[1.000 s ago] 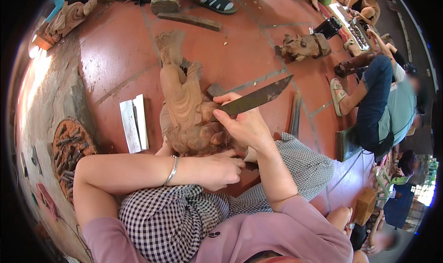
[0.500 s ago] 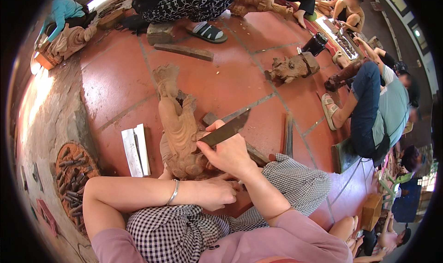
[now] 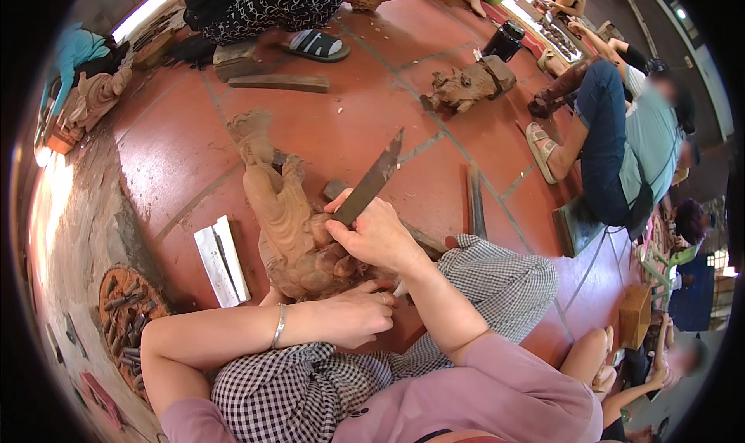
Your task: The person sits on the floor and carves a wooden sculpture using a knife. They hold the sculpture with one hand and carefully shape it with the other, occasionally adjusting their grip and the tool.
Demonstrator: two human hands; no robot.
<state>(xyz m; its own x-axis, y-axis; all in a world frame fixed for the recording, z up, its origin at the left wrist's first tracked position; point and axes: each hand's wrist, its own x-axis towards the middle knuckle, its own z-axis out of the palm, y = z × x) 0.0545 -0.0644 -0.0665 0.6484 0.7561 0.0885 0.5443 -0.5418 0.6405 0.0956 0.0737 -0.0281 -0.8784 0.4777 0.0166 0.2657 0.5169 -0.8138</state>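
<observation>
Well apart: blade tip [image 3: 396,141], plank [image 3: 279,83]

From the person's head, a fisheye view looks forward and down on the near left hand [image 3: 357,316] and right hand [image 3: 371,232]; tiled floor [image 3: 388,105] spreads beyond them.

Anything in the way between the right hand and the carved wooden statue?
Nothing visible but the dark pointed blade in the right hand, its tip angled away from the carved wooden statue. The left hand sits lower, outside that gap.
</observation>
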